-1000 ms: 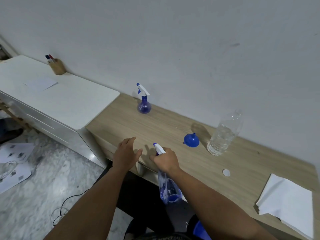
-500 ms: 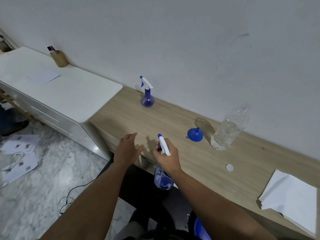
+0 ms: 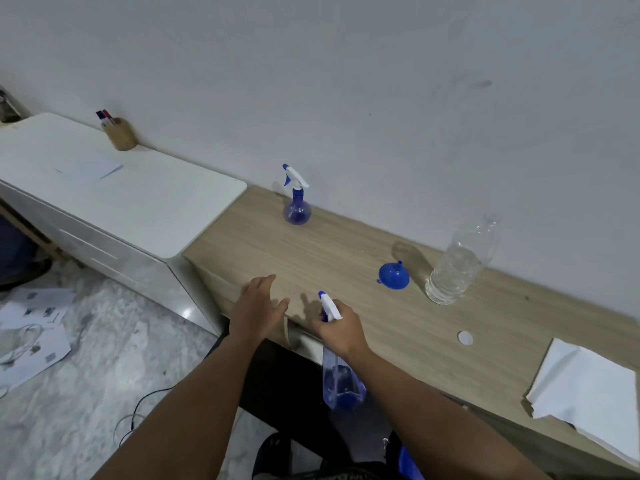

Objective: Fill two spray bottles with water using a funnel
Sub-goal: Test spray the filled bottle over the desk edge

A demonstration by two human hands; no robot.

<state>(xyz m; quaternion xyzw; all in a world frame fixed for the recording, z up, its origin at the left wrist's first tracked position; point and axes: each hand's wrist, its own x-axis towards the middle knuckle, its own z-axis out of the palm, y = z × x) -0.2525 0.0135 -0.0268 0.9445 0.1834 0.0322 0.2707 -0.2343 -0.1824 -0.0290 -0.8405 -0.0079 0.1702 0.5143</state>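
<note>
At the front edge of the wooden desk (image 3: pixel 346 258), we see the right hand (image 3: pixel 341 332) clenched around the neck of a blue spray bottle (image 3: pixel 341 382), just under its white trigger head. That bottle hangs below the level of the desk top, in front of the desk edge, with its nozzle pointing up and away from us. Beside it, the left hand (image 3: pixel 258 311) is released, fingers spread loosely and palm down, holding nothing; whether it touches the desk edge we cannot tell. A 2nd spray bottle (image 3: pixel 296 199) stands upright near the wall, well apart from both hands. Further right, a blue funnel (image 3: pixel 394 276) lies mouth down with its spout up, just beside a clear water bottle (image 3: pixel 460 263) that stands uncapped and partly full. Its white cap (image 3: pixel 465 337) lies flat on the desk nearer us, and a folded white cloth (image 3: pixel 585 389) rests at the far right.
</note>
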